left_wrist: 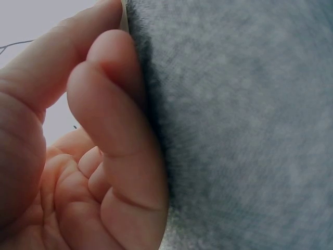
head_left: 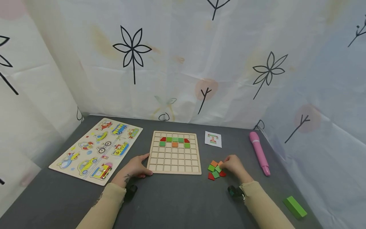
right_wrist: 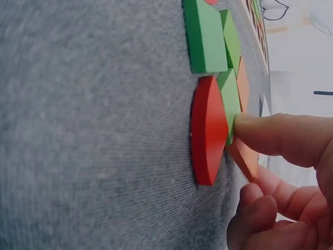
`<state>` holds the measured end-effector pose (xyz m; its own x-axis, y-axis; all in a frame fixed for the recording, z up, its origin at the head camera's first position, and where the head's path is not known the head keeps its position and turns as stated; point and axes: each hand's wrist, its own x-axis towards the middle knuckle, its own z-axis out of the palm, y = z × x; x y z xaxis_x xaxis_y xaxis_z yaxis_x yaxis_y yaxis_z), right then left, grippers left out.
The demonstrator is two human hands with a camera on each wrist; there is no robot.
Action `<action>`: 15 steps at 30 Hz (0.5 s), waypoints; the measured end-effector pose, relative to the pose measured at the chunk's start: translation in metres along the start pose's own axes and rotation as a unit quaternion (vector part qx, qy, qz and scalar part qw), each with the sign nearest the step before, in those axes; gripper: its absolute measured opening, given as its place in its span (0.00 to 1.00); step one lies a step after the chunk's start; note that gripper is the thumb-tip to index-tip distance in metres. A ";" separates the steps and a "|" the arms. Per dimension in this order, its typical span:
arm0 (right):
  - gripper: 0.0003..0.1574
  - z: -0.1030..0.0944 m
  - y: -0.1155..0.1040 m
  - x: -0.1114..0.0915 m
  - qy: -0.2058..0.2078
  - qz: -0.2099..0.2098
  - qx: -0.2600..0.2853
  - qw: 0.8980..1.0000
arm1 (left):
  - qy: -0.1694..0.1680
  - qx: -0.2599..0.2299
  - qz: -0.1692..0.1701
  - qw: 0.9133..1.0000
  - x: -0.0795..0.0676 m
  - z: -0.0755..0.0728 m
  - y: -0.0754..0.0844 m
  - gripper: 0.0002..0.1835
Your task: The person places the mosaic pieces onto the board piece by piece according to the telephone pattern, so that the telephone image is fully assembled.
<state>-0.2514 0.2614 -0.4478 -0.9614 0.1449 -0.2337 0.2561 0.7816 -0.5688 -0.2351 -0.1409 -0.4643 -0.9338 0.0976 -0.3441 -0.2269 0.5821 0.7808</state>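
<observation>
My left hand (head_left: 135, 167) rests at the near left corner of a wooden grid board (head_left: 174, 162), its thumb and forefinger touching the edges. In the left wrist view the other fingers (left_wrist: 125, 156) are loosely bent beside the dark cloth. Several red, green and orange tiles sit in the board's upper rows. Right of the board my right hand (head_left: 234, 166) pinches an orange tile (right_wrist: 244, 159) between thumb and fingers. Loose tiles lie against it: a light green tile (right_wrist: 229, 96), a red curved tile (right_wrist: 208, 133) and a darker green tile (right_wrist: 205, 39).
A small pattern card (head_left: 213, 139) lies behind the loose tiles. To the left is a vehicle picture puzzle (head_left: 97, 149). A pink marker-like stick (head_left: 259, 153) and a green block (head_left: 295, 206) lie at the right. A white printed curtain (head_left: 171, 63) borders the dark table.
</observation>
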 end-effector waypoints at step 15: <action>0.09 -0.005 -0.042 0.004 0.015 -0.055 0.120 0.991 | 0.000 0.003 -0.001 1.000 0.001 0.001 0.000 0.50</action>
<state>-0.2665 0.2324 -0.4213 -0.9864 0.0885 -0.1384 0.1631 0.6281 -0.7609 -0.2354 -0.1406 -0.4650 -0.9335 0.0973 -0.3451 -0.2262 0.5871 0.7773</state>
